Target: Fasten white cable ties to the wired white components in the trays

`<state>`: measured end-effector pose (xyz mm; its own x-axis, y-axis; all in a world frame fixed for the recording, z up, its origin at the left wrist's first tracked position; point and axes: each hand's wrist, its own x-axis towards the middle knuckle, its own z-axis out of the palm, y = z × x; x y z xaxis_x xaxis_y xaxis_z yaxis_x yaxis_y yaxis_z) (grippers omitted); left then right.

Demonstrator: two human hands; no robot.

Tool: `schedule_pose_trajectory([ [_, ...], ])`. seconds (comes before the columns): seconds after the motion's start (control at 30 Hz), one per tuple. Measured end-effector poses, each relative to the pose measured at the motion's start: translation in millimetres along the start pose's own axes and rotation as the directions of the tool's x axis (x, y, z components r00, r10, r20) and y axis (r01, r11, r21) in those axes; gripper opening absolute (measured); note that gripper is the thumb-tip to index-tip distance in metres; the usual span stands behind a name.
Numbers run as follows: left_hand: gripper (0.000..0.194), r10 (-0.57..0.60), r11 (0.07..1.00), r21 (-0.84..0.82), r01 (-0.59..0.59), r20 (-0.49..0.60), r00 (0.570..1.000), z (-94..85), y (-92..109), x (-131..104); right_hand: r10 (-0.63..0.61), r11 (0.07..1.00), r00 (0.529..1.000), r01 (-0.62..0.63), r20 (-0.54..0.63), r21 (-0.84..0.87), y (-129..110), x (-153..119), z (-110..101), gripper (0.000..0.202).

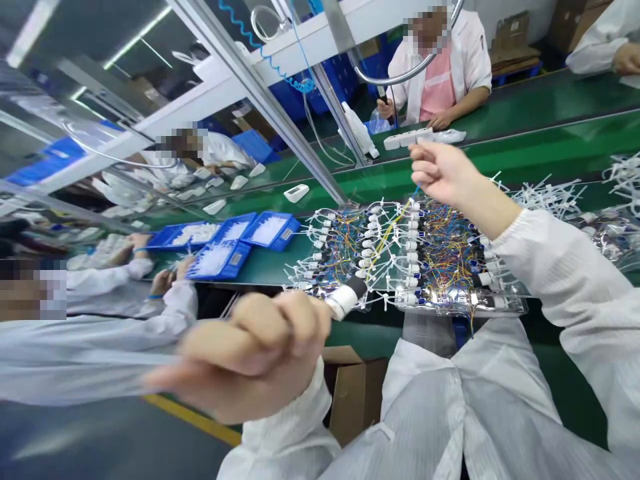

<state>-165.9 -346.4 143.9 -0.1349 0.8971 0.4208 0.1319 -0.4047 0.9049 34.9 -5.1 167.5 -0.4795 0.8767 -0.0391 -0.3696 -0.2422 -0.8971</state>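
Observation:
My left hand [265, 347], closed and blurred, grips a white cylindrical part with a black end [349, 297]. Yellow wires [390, 233] stretch from that end up toward my right hand [443, 172]. The fingers of the right hand are pinched together, with a short bit of blue wire [417, 189] just below them; their tips partly hide what they grip. Under the taut wires lie two groups of similar white parts with tangled coloured leads [447, 247], set in rows on clear plastic, many with white cable ties attached.
Blue trays [273, 230] of white pieces stand to the left on the green bench. Loose white cable ties [550, 197] lie at right. A cardboard box [355, 393] is below the bench. Co-workers sit at left and across, beyond a metal frame [260, 93].

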Motion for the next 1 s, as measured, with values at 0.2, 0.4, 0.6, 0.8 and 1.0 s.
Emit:
schedule_pose_trajectory([
  [0.2, 0.031, 0.131, 0.983, -0.137, -0.12, 0.072, 0.989, 31.4, -65, -67, -0.179, 0.935, 0.977, 0.133, -0.113, -0.329, -48, -97, -49, 0.038],
  [0.4, 0.037, -0.163, 0.978, -0.134, 0.157, -0.033, 0.986, 62.0, -102, -86, -0.017, 0.941, 0.995, -0.016, -0.094, -0.337, -3, -219, -71, 0.038],
  [0.6, 0.051, -0.277, 0.96, -0.008, 0.278, 0.06, 0.959, 99.7, -135, -75, 0.252, 0.851, 0.961, -0.166, 0.112, -0.498, 98, -294, -73, 0.038],
  [0.8, 0.043, -0.314, 0.948, -0.005, 0.319, 0.168, 0.935, 109.8, -148, -79, 0.256, 0.908, 0.965, -0.223, 0.05, -0.355, 148, -303, -87, 0.045],
  [1.0, 0.022, -0.062, 0.998, 0.032, 0.058, 0.134, 0.989, 120.3, -143, -72, 0.116, 0.968, 0.993, -0.109, 0.017, -0.227, 149, -303, -71, 0.024],
])
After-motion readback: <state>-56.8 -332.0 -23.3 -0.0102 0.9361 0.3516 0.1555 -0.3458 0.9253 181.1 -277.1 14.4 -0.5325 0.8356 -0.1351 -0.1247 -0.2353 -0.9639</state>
